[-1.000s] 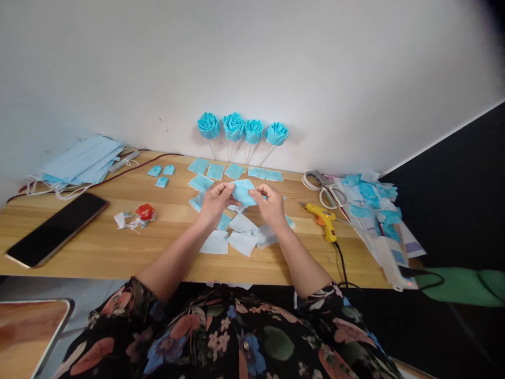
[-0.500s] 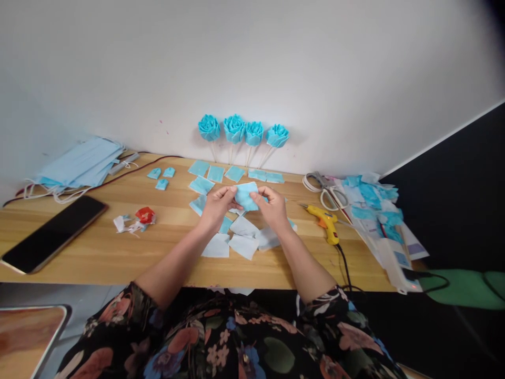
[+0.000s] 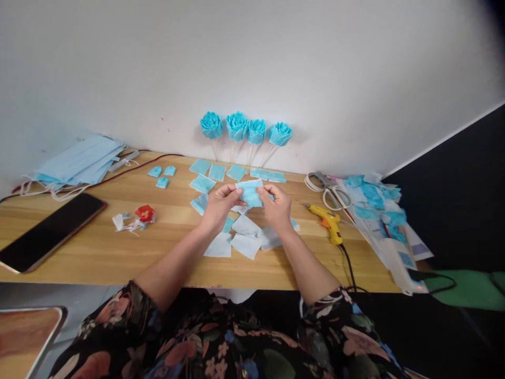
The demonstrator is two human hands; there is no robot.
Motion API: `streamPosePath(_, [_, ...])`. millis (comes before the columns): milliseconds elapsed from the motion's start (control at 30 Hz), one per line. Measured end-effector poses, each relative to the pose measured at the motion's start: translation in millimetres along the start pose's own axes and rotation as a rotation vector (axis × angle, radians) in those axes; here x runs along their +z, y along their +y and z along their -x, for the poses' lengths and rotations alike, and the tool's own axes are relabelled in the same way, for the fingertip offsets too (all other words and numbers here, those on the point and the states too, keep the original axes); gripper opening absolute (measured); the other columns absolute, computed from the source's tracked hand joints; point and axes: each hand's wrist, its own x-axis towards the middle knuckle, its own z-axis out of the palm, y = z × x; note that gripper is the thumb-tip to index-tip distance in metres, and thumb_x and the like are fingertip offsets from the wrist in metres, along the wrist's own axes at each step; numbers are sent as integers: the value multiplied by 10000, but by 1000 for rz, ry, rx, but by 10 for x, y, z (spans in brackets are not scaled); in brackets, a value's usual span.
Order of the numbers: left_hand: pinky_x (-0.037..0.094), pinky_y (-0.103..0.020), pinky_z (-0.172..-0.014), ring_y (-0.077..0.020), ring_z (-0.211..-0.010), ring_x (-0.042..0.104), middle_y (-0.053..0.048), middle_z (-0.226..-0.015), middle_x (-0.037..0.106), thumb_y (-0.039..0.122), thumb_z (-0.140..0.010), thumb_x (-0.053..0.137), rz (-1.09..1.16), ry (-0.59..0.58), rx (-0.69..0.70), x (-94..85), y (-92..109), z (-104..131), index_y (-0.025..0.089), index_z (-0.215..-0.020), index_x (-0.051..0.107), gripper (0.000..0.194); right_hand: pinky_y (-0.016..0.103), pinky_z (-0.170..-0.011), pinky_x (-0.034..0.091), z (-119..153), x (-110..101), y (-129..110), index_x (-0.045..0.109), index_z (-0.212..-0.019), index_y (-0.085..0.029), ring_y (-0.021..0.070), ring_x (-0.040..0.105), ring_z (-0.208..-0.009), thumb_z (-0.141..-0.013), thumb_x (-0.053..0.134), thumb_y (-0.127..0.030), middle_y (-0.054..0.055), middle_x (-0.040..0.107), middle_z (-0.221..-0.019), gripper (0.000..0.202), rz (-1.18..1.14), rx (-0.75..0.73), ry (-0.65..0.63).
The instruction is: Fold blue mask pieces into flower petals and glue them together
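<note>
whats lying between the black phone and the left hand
A crumpled red piece and white scraps lie on the table between the phone and the left hand, in the head view.

Four blue flowers (image 3: pixel 236 126), three folded pieces (image 3: pixel 162 182)

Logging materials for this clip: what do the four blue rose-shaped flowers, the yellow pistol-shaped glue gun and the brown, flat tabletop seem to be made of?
Blue flowers: probably matte non-woven fabric, or paper; thin, layered petals.
Yellow glue gun: likely smooth, moulded plastic; one even body colour.
Brown tabletop: wood or wood-look laminate, satin; streaked grain fits either.
</note>
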Motion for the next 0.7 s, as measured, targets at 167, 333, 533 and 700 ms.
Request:
streamPosePath(167, [551, -252, -623, -98, -607, 596, 29, -642, 614, 375, -684, 867, -43, 0, 26, -5, -6, 7, 150, -747, 671, 305, 293, -713, 450, 5, 30, 16, 700, -794, -207, 172, 561, -720, -879, 623, -472, 1, 663, -727, 288, -55, 12, 43])
streamPosePath(333, [549, -265, -623, -103, -582, 593, 32, -612, 602, 387, -681, 863, -83, 3, 30, -16, -17, -5, 152, -715, 654, 317, 302, -740, 463, -9, 33, 3, 712, -790, -213, 186, 591, -736, -862, 637, -458, 11, 688, -737, 266, -57, 12, 55])
streamPosePath(533, [544, -275, -644, -107, -591, 588, 31, -614, 601, 395, -682, 854, -104, 4, 34, -21, -40, -7, 156, -718, 655, 314, 303, -734, 464, -8, 47, -4, 711, -795, -208, 188, 607, -740, -856, 638, -450, 14, 697, -746, 260, -52, 18, 63])
streamPosePath(700, [476, -229, -609, -108, -680, 602, 0, -774, 667, 400, -764, 800, -201, 118, 131, -35, -19, -13, 170, -891, 706, 279, 328, -794, 458, -57, -12, 21, 683, -770, -224, 194, 601, -766, -891, 617, -440, 11, 688, -755, 256, 32, -62, 113])
